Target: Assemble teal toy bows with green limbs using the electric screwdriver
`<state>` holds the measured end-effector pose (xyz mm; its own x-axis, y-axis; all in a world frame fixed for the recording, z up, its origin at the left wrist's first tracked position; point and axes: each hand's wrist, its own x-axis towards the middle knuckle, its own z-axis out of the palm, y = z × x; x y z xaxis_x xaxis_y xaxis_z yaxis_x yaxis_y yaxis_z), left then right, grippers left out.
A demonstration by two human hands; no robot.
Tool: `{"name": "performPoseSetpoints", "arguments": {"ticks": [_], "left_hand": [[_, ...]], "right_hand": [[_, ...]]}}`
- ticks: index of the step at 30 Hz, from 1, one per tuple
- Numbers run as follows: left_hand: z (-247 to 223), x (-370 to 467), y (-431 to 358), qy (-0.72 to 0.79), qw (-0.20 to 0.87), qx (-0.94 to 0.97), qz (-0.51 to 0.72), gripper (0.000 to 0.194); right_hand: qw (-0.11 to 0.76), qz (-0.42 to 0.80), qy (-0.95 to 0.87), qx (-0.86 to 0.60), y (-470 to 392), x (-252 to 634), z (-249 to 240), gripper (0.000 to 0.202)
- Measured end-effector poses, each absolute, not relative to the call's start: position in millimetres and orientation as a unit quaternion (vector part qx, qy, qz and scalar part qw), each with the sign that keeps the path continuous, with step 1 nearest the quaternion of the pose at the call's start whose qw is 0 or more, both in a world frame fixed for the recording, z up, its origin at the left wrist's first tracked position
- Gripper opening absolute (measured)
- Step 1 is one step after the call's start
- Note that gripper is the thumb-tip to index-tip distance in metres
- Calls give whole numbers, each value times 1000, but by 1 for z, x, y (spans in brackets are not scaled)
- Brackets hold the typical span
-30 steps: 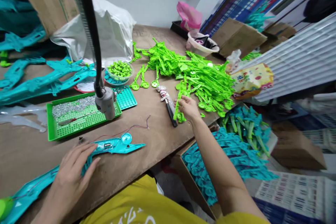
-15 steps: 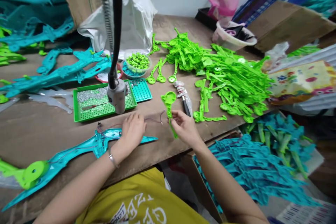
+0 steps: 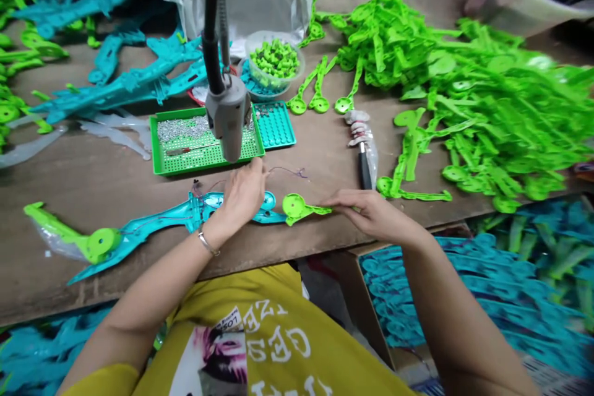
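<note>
A teal plastic frame [image 3: 158, 221], curved like a toy bow, lies along the near side of the table, with a green arm [image 3: 99, 244] at its left end. Across its right half rests my left hand [image 3: 244, 195], fingers bent over it and partly hidden. Thin dark wires [image 3: 288, 170] come out beyond those fingers. Between the fingertips of my right hand [image 3: 371, 213] is the narrow end of a green plastic arm [image 3: 294, 207]. Its round cup lies level with the teal frame's right tip, close to it; whether they touch I cannot tell.
An electric screwdriver [image 3: 227, 114] hangs over a green tray [image 3: 208, 161] of small metal pieces. Behind are a teal tray [image 3: 276, 124] and a bowl [image 3: 275, 65] of small green parts. Green arms [image 3: 492, 117] are heaped at right, near a black-handled tool [image 3: 364, 167].
My right hand has lowered the green arm and turned it flat, its round cup now toward the teal frame. My left hand stays on the frame. The camera view has tilted downward.
</note>
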<state>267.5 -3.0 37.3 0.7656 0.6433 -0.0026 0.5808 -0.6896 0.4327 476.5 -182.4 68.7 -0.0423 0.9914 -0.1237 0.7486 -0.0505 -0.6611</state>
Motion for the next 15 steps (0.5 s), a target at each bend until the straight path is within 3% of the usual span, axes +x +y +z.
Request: {"name": "performPoseSetpoints", "arguments": {"ticks": [5, 15], "left_hand": [[39, 240, 4, 356, 240, 876, 222, 4], [20, 193, -30, 314, 202, 902, 218, 21]], "right_hand": [[197, 317, -679, -633, -153, 473, 48, 35], [180, 359, -696, -596, -102, 482, 35, 32]]}}
